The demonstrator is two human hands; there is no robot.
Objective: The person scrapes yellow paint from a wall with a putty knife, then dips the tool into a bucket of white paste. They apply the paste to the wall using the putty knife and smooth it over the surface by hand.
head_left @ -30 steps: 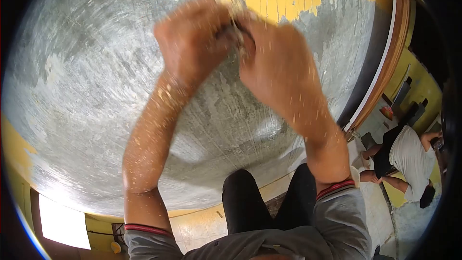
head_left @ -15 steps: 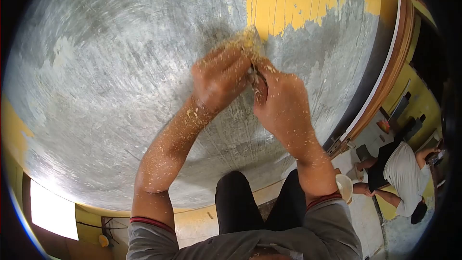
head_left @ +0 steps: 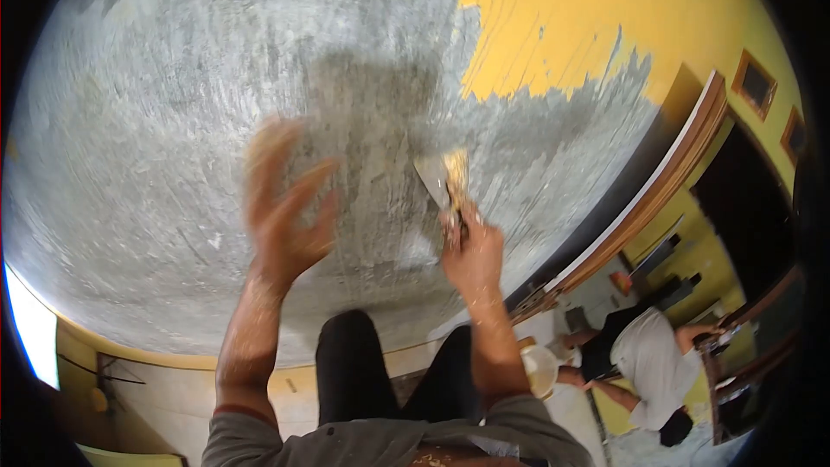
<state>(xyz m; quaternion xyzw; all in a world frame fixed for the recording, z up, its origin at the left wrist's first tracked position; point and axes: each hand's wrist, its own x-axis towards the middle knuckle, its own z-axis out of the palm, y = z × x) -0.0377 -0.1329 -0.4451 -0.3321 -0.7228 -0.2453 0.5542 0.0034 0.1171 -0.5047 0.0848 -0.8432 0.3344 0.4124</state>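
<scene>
My right hand point(head_left: 474, 255) grips a putty knife point(head_left: 434, 180) by its handle. Yellow paint scrapings point(head_left: 456, 171) cling to part of its wide metal blade, which points up toward the wall. My left hand point(head_left: 287, 203) is raised in front of the wall with fingers spread, blurred by motion and holding nothing. Before me the wall point(head_left: 207, 138) is mostly bare grey with scratch marks. Yellow paint point(head_left: 553, 17) still covers its upper right, ending in a jagged edge. Pale flecks dot both forearms.
A wooden frame edge point(head_left: 640, 199) runs along the wall's right side. Lower right, another person point(head_left: 644, 355) in a light shirt bends near a white bucket point(head_left: 539, 370). A dark doorway point(head_left: 743, 199) lies beyond. A bright opening point(head_left: 33, 329) shows at far left.
My left hand has come off the putty knife and moved left, its fingers opening. My right hand has drawn the knife down from the yellow paint edge. The view has shifted.
</scene>
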